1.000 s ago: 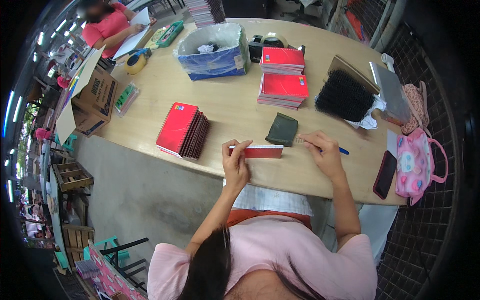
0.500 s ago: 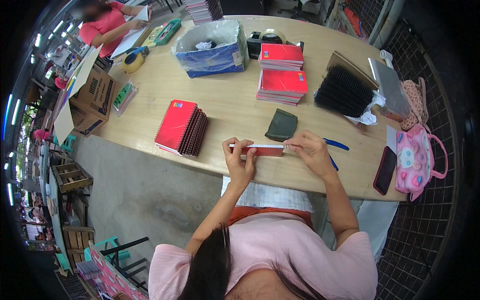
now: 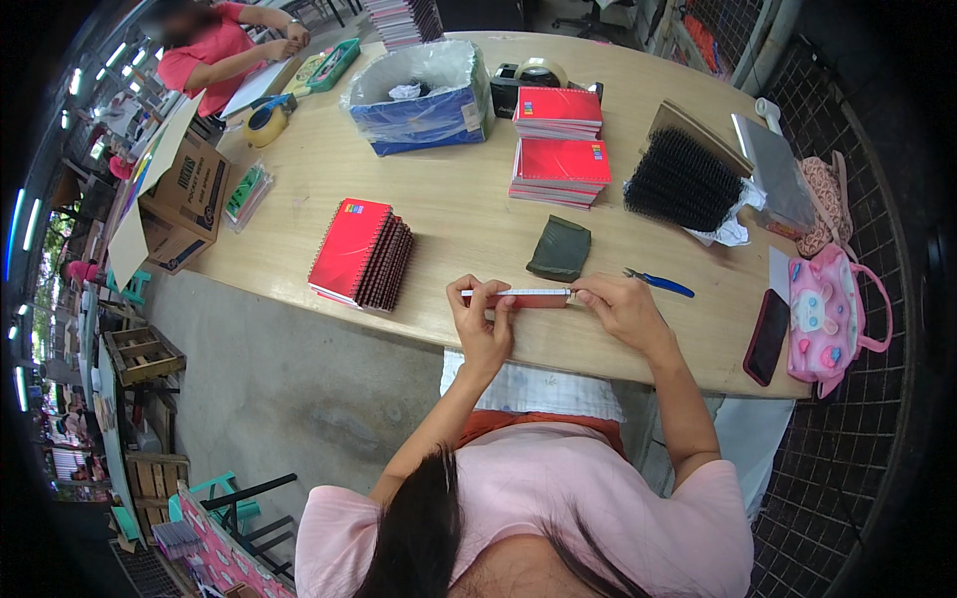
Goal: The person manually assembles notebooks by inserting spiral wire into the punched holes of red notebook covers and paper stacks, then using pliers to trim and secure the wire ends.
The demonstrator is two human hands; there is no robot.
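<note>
Above the table's near edge, my left hand grips a thin red notebook, thumb on the near side and fingers curled over it. The notebook is held edge-up, a white edge with a row of small marks facing upward. At its right end my right hand is closed in a pinch; the fingertips cover what they grip there. Blue-handled pliers show just beyond the back of my right hand; whether the hand touches them I cannot tell. A dark green folded piece lies beyond the notebook.
Red spiral notebooks are stacked to the left, with more red stacks farther back. Black wire spines, a phone and a pink bag are on the right. A plastic-lined blue box stands far back; another person sits far left.
My right hand has shifted slightly at the notebook's end. The pliers' handles, spread apart before, now lie together and the jaws show. Far left, the other person's hands have come together.
</note>
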